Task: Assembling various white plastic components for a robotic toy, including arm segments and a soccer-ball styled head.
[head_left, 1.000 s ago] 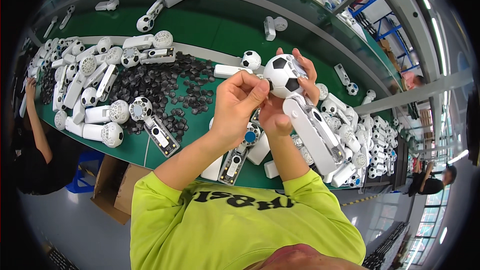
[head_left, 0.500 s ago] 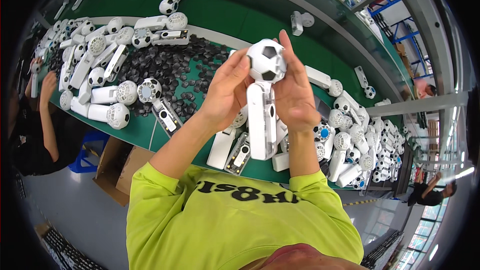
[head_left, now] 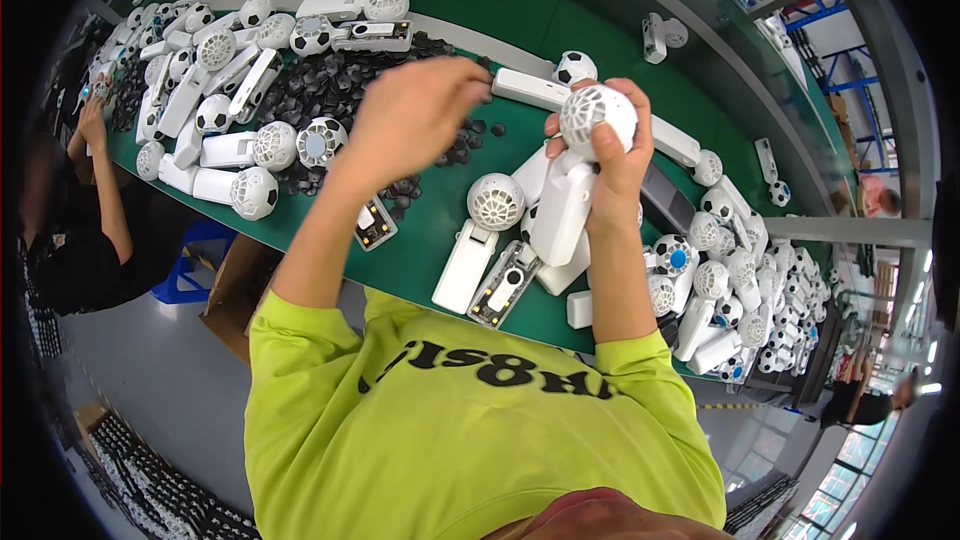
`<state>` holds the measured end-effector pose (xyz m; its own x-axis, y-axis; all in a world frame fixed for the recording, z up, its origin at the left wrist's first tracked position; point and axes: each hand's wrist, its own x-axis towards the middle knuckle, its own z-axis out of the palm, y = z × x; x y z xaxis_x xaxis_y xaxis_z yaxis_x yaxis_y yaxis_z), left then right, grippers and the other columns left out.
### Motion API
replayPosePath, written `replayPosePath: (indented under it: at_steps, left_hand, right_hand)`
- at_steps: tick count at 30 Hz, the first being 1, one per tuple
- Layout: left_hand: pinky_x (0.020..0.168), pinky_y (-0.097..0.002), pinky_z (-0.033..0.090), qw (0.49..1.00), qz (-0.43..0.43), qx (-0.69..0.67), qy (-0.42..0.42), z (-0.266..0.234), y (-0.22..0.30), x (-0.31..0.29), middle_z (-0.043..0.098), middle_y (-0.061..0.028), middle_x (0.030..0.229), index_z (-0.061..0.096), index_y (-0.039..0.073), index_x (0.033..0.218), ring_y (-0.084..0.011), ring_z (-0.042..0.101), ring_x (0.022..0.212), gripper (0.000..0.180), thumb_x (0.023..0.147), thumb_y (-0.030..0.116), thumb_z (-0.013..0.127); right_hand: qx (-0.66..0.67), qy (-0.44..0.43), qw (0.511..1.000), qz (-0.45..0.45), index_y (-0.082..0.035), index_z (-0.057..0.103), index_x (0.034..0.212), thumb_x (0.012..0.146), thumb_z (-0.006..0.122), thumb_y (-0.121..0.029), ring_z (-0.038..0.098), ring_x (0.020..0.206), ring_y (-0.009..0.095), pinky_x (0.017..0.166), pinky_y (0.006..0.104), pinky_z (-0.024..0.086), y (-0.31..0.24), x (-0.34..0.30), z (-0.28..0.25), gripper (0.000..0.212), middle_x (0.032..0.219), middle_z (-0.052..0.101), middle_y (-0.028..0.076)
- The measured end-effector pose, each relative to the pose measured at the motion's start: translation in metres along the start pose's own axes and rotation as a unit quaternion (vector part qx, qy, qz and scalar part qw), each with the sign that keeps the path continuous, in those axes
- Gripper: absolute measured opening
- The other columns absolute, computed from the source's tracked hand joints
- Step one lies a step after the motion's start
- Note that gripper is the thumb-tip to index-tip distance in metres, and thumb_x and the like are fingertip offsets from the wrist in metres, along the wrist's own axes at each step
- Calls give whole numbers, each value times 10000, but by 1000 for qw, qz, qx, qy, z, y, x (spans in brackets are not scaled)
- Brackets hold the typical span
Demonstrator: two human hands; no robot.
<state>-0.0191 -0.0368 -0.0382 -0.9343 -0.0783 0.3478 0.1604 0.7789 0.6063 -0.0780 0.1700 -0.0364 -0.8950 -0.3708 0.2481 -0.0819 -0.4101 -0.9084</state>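
Observation:
My right hand (head_left: 622,165) is wrapped round a white handheld fan with a ball-shaped head (head_left: 592,122). The head's open grille faces up, and its white handle (head_left: 563,212) slants down beside my palm. Farther left, my left hand (head_left: 420,118) is over loose black pentagon-shaped pieces (head_left: 325,80). Its fingers are drawn together, blurred by motion, and whatever is at their tips is too small to make out. Below the held fan lie a grille-headed fan (head_left: 496,202) and one with its inner parts showing (head_left: 503,285).
Many similar fans (head_left: 215,112) are heaped at the left, and another pile (head_left: 715,280) at the right. A long white fan (head_left: 530,88) lies beyond my hands on the green tabletop (head_left: 425,250). A co-worker's arm (head_left: 108,190) shows at far left, near a blue stool (head_left: 188,270).
My left hand has let go of the fan and moved left to the black pieces. My right hand has turned the fan so the bare grille shows instead of the black-patched side.

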Motion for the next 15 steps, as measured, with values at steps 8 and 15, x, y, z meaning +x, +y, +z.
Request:
replayPosePath:
  at_steps: [8, 15]
  left_hand:
    - [712, -407, 535, 964, 44, 255, -57, 37, -78, -6, 586, -80, 968, 690, 65, 1048, -262, 603, 902, 249, 826, 22, 584]
    - [671, -333, 571, 918, 147, 353, -105, 37, -81, -2, 553, -97, 987, 642, -46, 979, -240, 592, 915, 263, 727, 25, 628]
  right_hand:
    - [106, -18, 994, -10, -43, 483, 1163, 811, 758, -269, 661, 798, 263, 547, 337, 575, -7, 4, -12, 500, 1058, 595, 148]
    - [162, 2, 979, 126, -57, 526, 1069, 899, 592, -291, 641, 859, 304, 532, 366, 547, -22, 8, -20, 297, 1054, 581, 164]
